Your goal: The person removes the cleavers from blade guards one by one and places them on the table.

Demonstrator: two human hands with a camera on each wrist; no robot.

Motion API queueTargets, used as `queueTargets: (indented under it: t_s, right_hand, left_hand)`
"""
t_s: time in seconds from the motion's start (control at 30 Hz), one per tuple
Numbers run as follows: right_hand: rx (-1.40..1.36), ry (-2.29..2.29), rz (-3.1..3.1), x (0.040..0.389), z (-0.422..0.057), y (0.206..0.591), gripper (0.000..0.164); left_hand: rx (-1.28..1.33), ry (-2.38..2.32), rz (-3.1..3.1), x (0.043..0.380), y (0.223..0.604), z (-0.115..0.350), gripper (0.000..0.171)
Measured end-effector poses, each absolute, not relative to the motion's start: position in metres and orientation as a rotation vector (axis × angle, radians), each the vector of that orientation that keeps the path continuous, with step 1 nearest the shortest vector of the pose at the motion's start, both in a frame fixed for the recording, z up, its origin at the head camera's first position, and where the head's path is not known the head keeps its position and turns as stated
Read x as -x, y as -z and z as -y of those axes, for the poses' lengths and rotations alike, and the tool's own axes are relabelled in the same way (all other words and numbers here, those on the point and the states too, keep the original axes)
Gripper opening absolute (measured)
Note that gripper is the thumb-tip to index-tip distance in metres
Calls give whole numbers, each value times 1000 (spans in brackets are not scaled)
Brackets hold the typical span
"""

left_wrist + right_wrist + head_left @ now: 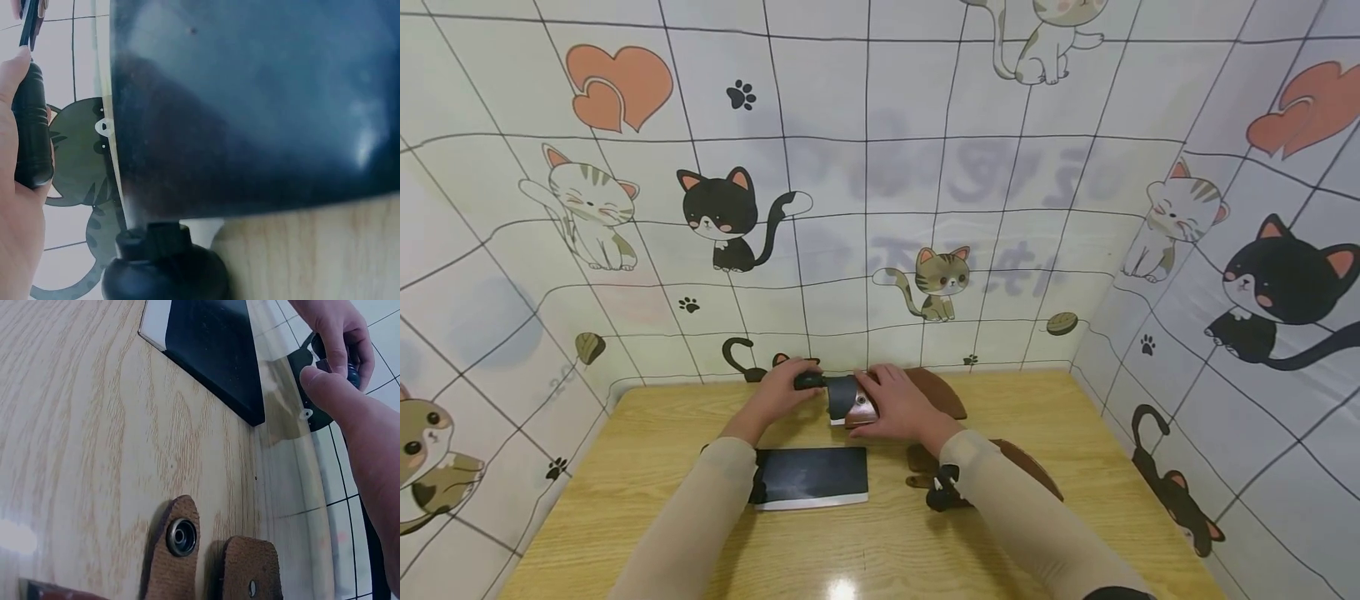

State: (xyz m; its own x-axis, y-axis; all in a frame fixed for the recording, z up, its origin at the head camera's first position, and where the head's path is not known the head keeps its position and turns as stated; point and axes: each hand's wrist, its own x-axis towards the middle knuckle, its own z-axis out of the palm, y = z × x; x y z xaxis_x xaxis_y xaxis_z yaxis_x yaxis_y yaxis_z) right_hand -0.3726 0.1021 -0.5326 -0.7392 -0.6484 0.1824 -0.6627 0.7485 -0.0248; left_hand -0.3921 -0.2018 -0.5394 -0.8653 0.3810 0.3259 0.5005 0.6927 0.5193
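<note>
In the head view my left hand [777, 396] grips the black handle [808, 381] of a cleaver near the back of the table. Its dark blade [841, 396] runs to the right into a brown leather sheath [862, 408] with a metal snap. My right hand [898, 404] holds that sheath, fingers over the top and thumb at the front edge, covering much of it. The left wrist view shows the ridged black handle [32, 125] in my left palm. A second cleaver [811, 475] lies flat below, its handle by my left wrist.
Another brown leather sheath [1026, 467] lies under my right forearm; its straps, one with a metal snap [182, 537], show in the right wrist view. A cat-printed wall sheet [865, 208] rises behind the wooden table [887, 550] and along both sides.
</note>
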Motion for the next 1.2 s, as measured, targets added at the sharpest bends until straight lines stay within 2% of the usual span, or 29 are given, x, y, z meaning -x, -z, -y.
queueTargets:
  t_s: [1.2]
  right_hand:
    - [-1037, -118, 2712, 364, -107, 522, 120]
  left_hand:
    - [671, 875, 2719, 381, 523, 197, 42]
